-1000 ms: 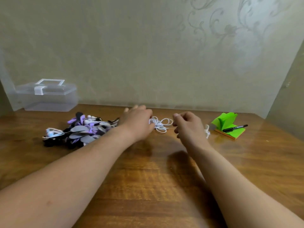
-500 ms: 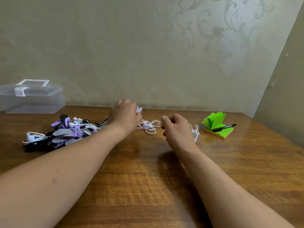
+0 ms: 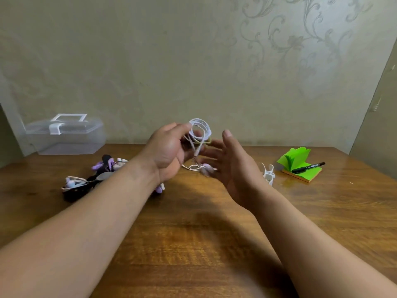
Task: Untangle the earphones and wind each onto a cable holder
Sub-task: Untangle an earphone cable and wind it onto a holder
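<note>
The left hand (image 3: pixel 169 147) pinches a looped white earphone cable (image 3: pixel 200 130) above the worktop (image 3: pixel 193 244). The right hand (image 3: pixel 234 168), fingers loose and holding nothing, is just beside its dangling end. A white cable holder (image 3: pixel 268 174) lies beyond its wrist.

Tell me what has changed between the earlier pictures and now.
The left hand lifted the white earphone off the table and grips its coil. The right hand uncurled, open beside it. The earphone pile, clear box, sticky notes and pen stayed put.
</note>
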Available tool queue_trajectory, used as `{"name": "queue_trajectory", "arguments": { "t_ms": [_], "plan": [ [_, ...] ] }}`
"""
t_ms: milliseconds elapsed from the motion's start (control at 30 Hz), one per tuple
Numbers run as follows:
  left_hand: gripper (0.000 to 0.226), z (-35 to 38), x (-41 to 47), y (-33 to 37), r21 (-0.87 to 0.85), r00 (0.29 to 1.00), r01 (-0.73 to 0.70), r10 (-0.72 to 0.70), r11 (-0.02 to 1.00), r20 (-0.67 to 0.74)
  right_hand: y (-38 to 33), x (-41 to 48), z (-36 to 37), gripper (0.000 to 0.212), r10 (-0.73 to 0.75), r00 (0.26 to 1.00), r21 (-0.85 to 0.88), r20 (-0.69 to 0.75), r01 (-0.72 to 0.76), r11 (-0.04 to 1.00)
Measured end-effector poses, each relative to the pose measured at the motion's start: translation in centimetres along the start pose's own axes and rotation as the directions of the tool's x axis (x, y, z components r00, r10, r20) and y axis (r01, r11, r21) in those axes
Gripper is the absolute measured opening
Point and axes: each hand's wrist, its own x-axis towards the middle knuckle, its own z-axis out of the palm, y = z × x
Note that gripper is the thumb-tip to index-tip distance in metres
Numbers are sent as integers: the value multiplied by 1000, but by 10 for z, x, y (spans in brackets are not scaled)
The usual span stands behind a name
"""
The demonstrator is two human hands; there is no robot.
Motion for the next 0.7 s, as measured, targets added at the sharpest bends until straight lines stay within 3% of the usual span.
{"name": "queue_trajectory", "arguments": {
  "t_ms": [33, 100, 200, 267, 467, 567, 700],
  "plan": [
    [11, 1, -6, -6, -10, 1000, 11, -11, 1000, -2, -1, -2, 3, 67, 61, 995, 88, 78, -68, 994],
    [12, -2, -15, -16, -10, 1000, 21, -21, 1000, -20, -2, -7, 7, 69, 136, 978, 64, 161, -147, 987],
    [13, -12, -22, -25, 8, 999, 35, -35, 999, -36, -1, -8, 3, 37, 160, 980, -92, 120, -150, 984],
    [12, -22, -24, -28, 26, 996, 54, -52, 998, -77, 1, -5, -3, 28, 164, 984, -158, 66, -152, 976],
    [18, -42, -31, -37, 177, 992, 115, -104, 977, -74, -7, -3, -14, 22, -61, 995, -444, -76, 21, 896],
    [26, -40, -33, -43, 128, 992, 124, -126, 984, 5, -9, -4, -15, 17, -72, 997, -484, -23, 53, 874],
    [45, -34, -36, -44, 136, 987, 155, -159, 979, 18, -7, -7, -7, 16, -224, 974, -733, -31, 130, 668]
  ]
}}
